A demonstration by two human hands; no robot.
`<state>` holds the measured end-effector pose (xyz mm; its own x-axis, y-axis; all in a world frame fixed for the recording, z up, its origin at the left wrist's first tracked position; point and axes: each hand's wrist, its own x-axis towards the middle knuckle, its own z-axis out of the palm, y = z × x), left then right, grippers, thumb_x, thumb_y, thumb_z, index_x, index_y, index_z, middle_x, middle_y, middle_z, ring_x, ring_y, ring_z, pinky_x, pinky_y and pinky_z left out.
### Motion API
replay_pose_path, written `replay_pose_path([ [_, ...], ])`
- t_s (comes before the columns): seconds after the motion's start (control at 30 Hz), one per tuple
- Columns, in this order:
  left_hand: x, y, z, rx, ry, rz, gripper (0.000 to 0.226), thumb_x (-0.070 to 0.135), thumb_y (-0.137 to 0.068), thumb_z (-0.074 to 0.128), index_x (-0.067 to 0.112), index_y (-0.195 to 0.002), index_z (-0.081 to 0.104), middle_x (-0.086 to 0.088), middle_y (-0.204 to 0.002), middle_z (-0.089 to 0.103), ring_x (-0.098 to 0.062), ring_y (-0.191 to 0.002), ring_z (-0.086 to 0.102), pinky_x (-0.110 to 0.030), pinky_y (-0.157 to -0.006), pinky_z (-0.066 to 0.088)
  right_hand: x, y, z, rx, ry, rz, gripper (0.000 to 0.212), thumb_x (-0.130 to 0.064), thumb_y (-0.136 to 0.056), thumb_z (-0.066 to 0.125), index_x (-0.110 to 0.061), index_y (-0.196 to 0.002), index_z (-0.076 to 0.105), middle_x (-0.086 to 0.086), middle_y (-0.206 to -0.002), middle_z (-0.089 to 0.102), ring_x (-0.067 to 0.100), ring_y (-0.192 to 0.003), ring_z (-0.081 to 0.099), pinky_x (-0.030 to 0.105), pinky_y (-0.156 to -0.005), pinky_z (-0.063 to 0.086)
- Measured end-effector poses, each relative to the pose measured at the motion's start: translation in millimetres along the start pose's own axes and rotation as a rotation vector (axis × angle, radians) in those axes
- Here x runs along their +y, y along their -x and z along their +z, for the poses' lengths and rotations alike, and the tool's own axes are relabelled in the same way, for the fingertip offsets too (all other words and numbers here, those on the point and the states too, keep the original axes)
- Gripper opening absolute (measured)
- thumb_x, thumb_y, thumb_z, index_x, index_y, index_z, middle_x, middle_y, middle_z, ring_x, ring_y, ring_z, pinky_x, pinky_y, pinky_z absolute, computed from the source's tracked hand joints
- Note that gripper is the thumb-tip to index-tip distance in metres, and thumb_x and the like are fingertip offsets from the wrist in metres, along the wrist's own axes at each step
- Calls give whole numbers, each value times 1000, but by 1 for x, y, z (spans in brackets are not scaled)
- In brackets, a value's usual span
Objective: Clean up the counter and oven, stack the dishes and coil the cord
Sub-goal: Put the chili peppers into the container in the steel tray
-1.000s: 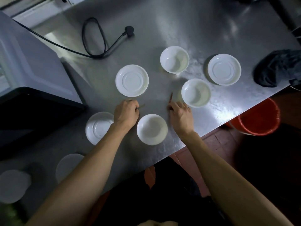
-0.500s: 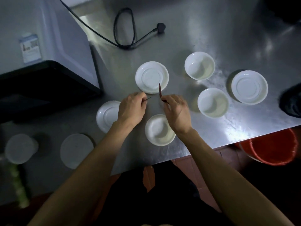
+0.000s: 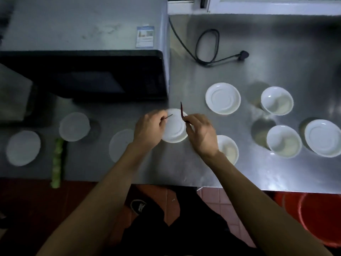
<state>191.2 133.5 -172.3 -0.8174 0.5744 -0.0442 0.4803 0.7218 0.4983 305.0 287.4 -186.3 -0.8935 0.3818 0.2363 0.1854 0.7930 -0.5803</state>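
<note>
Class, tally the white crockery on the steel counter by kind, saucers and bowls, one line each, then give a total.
Saucers: 3, the last under the hands
Bowls: 3, the last partly hidden by the right wrist
Total: 6

The left hand [image 3: 149,130] covers the left edge of a white saucer [image 3: 175,128], and the right hand [image 3: 202,134] hides part of a bowl [image 3: 229,149]. The red bucket [image 3: 321,218] is cut off by the right edge. What the thin sliver [image 3: 168,116] in the left fingers is cannot be told.
</note>
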Motion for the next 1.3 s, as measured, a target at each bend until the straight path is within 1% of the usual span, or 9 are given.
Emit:
replay_pose_path([
  [0.2, -73, 50, -55, 87, 25, -64, 8, 21, -93, 56, 26, -95, 62, 9, -88, 67, -19, -78, 61, -39, -67, 52, -87, 9, 33, -45, 8, -119, 26, 2, -83, 65, -8, -106, 72, 11, -100, 71, 37, -92, 63, 46, -77, 54],
  [0.37, -145, 98, -109, 182, 66, -54, 7, 16, -88, 57, 21, -89, 62, 4, -85, 64, -22, -76, 60, -44, -67, 52, -169, 18, 68, -48, 8, -215, 18, -1, -86, 65, -8, -102, 71, 10, -93, 69, 33, -84, 61, 43, -69, 52],
  [0.6, -234, 166, -199, 293, 14, -203, 10, 23, -92, 57, 18, -94, 66, -2, -93, 64, -28, -82, 58, -42, -67, 49, -289, 20, 128, -59, -58, -360, 21, -5, -88, 64, -11, -107, 72, 8, -98, 70, 33, -88, 63, 44, -76, 53],
  [0.7, -265, 191, -230, 358, 65, -249, 17, 28, -93, 54, 17, -92, 66, -2, -90, 65, -26, -79, 59, -43, -68, 51, -335, 17, 148, -60, -77, -436, 21, -2, -87, 67, -10, -105, 72, 8, -99, 71, 33, -88, 64, 44, -74, 54],
  [0.77, -283, 205, -246, 409, 57, -278, 14, 25, -94, 57, 18, -95, 69, -2, -94, 68, -24, -82, 62, -38, -70, 52, -360, 14, 159, -64, -93, -482, 23, 0, -85, 68, -11, -104, 72, 5, -101, 72, 31, -91, 63, 42, -75, 54],
  [0.83, -300, 214, -256, 441, 24, -318, 11, 25, -94, 60, 22, -97, 70, -1, -100, 70, -24, -86, 64, -33, -70, 50, -379, 12, 171, -89, -111, -518, 24, -1, -85, 67, -12, -105, 72, 3, -103, 71, 28, -96, 63, 40, -79, 53],
  [0.93, -324, 220, -263, 449, 50, -402, 9, 28, -92, 62, 26, -97, 70, 1, -102, 70, -25, -87, 65, -38, -74, 54, -397, 7, 190, -111, -117, -546, 23, 0, -85, 67, -12, -105, 72, 4, -101, 71, 27, -94, 63, 39, -81, 50],
  [1.1, -358, 213, -268, 451, 95, -468, 8, 30, -91, 64, 27, -97, 68, 1, -102, 70, -25, -87, 64, -41, -76, 55, -412, -18, 229, -133, -155, -564, 22, 0, -84, 68, -9, -103, 73, 7, -99, 72, 29, -90, 66, 44, -75, 54],
  [1.3, -401, 173, -286, 409, 115, -521, 5, 30, -89, 64, 27, -92, 67, 3, -93, 70, -25, -84, 64, -39, -73, 54, -425, -70, 279, -148, -196, -515, 19, -7, -90, 63, -10, -106, 72, 8, -100, 71, 28, -90, 64, 43, -75, 53],
])
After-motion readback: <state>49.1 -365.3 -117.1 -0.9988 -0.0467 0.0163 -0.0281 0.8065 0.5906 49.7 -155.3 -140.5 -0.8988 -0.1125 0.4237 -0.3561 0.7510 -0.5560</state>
